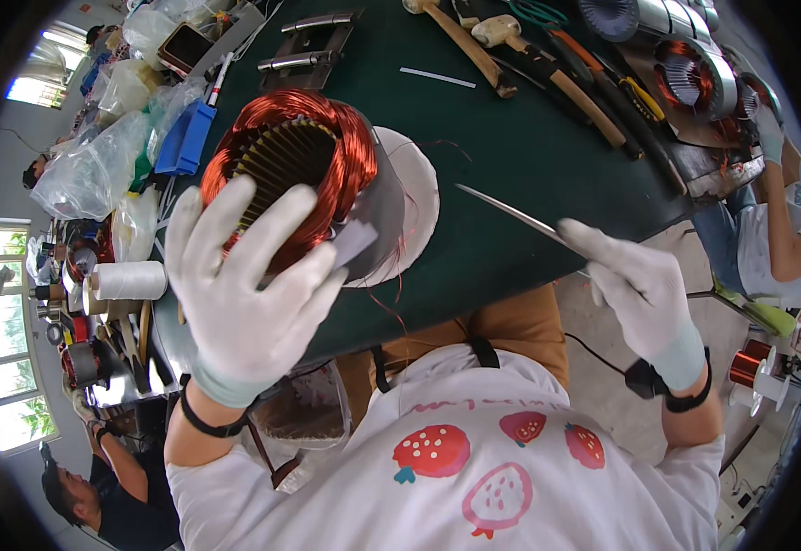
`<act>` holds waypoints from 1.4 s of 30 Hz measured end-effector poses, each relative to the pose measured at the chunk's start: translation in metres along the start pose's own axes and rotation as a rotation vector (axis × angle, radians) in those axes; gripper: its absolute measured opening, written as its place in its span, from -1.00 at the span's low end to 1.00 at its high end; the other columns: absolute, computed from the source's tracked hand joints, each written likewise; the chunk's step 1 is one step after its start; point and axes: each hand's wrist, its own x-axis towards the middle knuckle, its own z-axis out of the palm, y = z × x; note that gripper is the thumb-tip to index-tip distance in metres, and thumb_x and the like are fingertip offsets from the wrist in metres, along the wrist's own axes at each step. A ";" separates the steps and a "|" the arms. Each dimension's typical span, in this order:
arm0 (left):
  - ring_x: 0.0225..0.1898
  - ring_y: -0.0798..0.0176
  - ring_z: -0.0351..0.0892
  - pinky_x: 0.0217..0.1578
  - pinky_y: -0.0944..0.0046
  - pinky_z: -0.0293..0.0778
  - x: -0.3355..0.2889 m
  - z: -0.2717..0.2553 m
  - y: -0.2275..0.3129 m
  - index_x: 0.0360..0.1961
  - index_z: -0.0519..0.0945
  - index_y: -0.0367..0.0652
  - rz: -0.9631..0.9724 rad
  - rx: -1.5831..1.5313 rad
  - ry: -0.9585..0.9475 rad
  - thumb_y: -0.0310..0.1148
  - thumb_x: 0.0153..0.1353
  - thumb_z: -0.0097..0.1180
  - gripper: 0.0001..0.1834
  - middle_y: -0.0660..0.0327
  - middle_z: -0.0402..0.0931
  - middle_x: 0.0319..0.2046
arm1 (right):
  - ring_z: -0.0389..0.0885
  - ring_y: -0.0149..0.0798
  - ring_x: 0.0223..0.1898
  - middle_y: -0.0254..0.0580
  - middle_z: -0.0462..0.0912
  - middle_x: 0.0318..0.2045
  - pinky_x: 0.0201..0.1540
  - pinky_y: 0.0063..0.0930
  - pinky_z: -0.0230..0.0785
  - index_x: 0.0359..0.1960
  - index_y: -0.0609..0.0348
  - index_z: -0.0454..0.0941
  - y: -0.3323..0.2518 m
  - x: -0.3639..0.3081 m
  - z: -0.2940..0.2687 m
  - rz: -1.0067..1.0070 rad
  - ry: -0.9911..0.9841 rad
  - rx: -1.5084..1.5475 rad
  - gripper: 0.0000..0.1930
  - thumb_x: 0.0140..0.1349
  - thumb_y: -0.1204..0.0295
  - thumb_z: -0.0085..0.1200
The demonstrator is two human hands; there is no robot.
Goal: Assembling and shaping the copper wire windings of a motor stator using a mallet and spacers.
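Observation:
A motor stator (377, 197) with thick copper windings (354, 151) and yellowish slot liners lies tilted on a round white pad (423, 197). My left hand (244, 294), in a white glove, spreads over its near left side. At the thumb and index finger of that hand a small white slip (354, 241) sticks out, blurred, seemingly pinched there. My gloved right hand (634, 285) grips a long, thin, pointed metal tool (510, 211), its tip toward the stator but apart from it. Thin reddish wires (400, 303) trail from the stator over the table edge.
On the dark green table (474, 257) lie wooden-handled mallets (464, 46), pliers (641, 96), a white strip (437, 77) and a metal hinge-like part (308, 50). A blue bin (184, 138), plastic bags and a white thread spool (129, 280) stand left. Other people work on both sides.

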 end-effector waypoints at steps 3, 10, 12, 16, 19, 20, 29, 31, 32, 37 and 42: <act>0.08 -0.05 0.52 0.18 -0.27 0.32 -0.022 -0.006 -0.019 -0.25 0.70 0.17 0.014 -0.007 -0.030 -0.28 -0.23 0.48 -0.60 0.23 0.60 0.09 | 0.34 -0.57 -0.50 -0.38 0.50 -0.48 -0.38 -0.68 0.27 0.24 0.32 0.55 0.001 -0.029 0.009 0.102 0.025 0.144 -0.53 0.32 0.75 -0.15; -0.06 0.05 0.56 0.10 0.01 0.43 -0.025 0.011 -0.010 -0.16 0.73 0.18 0.000 -0.055 0.028 -0.34 -0.10 0.43 -0.62 0.09 0.61 0.08 | 0.34 -0.32 -0.64 -0.25 0.36 -0.63 -0.50 -0.53 0.29 0.26 -0.01 0.60 -0.034 -0.012 0.027 -0.069 -0.093 0.028 -0.37 0.13 0.77 -0.02; 0.03 -0.01 0.52 0.12 0.01 0.41 -0.019 0.010 0.003 -0.14 0.73 0.12 -0.026 -0.074 0.005 -0.34 -0.16 0.47 -0.56 0.04 0.55 0.15 | 0.47 -0.28 -0.64 -0.19 0.47 -0.58 -0.52 -0.45 0.33 0.22 0.13 0.60 -0.041 -0.003 0.026 -0.248 -0.110 -0.244 -0.43 0.12 0.74 -0.01; 0.07 -0.06 0.51 0.11 0.02 0.39 -0.012 0.026 0.015 -0.06 0.71 0.07 -0.051 -0.095 0.099 -0.38 -0.17 0.52 -0.47 -0.03 0.50 0.21 | 0.42 -0.20 -0.66 -0.18 0.43 -0.61 -0.55 -0.43 0.30 0.21 0.09 0.61 -0.061 0.000 0.022 -0.184 -0.092 -0.459 -0.43 0.10 0.70 0.05; 0.04 -0.08 0.54 0.10 0.01 0.39 -0.008 0.037 0.021 -0.12 0.70 0.01 -0.100 -0.123 0.195 -0.46 -0.17 0.51 -0.52 -0.05 0.52 0.20 | 0.39 -0.24 -0.68 -0.22 0.37 -0.64 -0.58 -0.43 0.27 0.22 0.06 0.62 -0.074 0.002 0.016 -0.154 -0.083 -0.578 -0.44 0.12 0.66 0.07; 0.03 -0.08 0.55 0.10 0.01 0.40 -0.010 0.042 0.021 -0.18 0.68 -0.02 -0.096 -0.168 0.251 -0.47 -0.16 0.51 -0.57 -0.06 0.53 0.19 | 0.38 -0.25 -0.69 -0.23 0.35 -0.64 -0.60 -0.42 0.25 0.22 0.04 0.62 -0.080 0.005 0.013 -0.167 -0.101 -0.643 -0.44 0.12 0.65 0.09; -0.42 0.07 0.59 -0.39 0.17 0.37 0.006 0.063 0.024 -0.26 0.62 -0.03 -0.051 -0.174 0.399 -0.54 -0.15 0.48 -0.62 -0.10 0.54 0.15 | 0.31 -0.30 -0.71 -0.26 0.28 -0.66 -0.65 -0.41 0.17 0.21 0.00 0.63 -0.094 0.017 0.009 -0.187 -0.131 -0.841 -0.40 0.02 0.56 0.14; -0.44 0.12 0.56 -0.41 0.21 0.36 0.007 0.065 0.024 -0.24 0.64 -0.02 -0.041 -0.172 0.445 -0.53 -0.15 0.48 -0.61 -0.10 0.54 0.15 | 0.31 -0.30 -0.71 -0.27 0.28 -0.66 -0.65 -0.40 0.18 0.22 0.01 0.63 -0.095 0.019 0.011 -0.180 -0.136 -0.849 -0.40 0.02 0.55 0.14; -0.44 0.14 0.55 -0.42 0.22 0.36 0.005 0.063 0.024 -0.21 0.64 -0.02 -0.046 -0.180 0.400 -0.51 -0.14 0.48 -0.59 -0.09 0.55 0.14 | 0.32 -0.30 -0.71 -0.27 0.28 -0.65 -0.64 -0.41 0.18 0.21 0.03 0.62 -0.096 0.021 0.013 -0.189 -0.143 -0.841 -0.40 0.03 0.58 0.13; -0.45 0.16 0.54 -0.45 0.26 0.34 0.010 0.068 0.026 -0.21 0.65 -0.03 -0.030 -0.145 0.480 -0.48 -0.12 0.48 -0.62 -0.12 0.56 0.11 | 0.34 -0.29 -0.69 -0.27 0.30 -0.65 -0.61 -0.41 0.21 0.21 0.08 0.62 -0.079 0.025 0.028 -0.159 -0.118 -0.708 -0.42 0.07 0.65 0.08; -0.36 0.12 0.54 -0.38 0.24 0.39 0.012 0.072 0.035 -0.20 0.66 -0.07 -0.066 -0.096 0.472 -0.47 -0.12 0.47 -0.62 -0.12 0.54 0.13 | 0.42 -0.31 -0.63 -0.20 0.43 -0.60 -0.53 -0.45 0.30 0.19 0.18 0.62 -0.084 0.037 0.019 -0.181 -0.128 -0.649 -0.47 0.12 0.67 0.05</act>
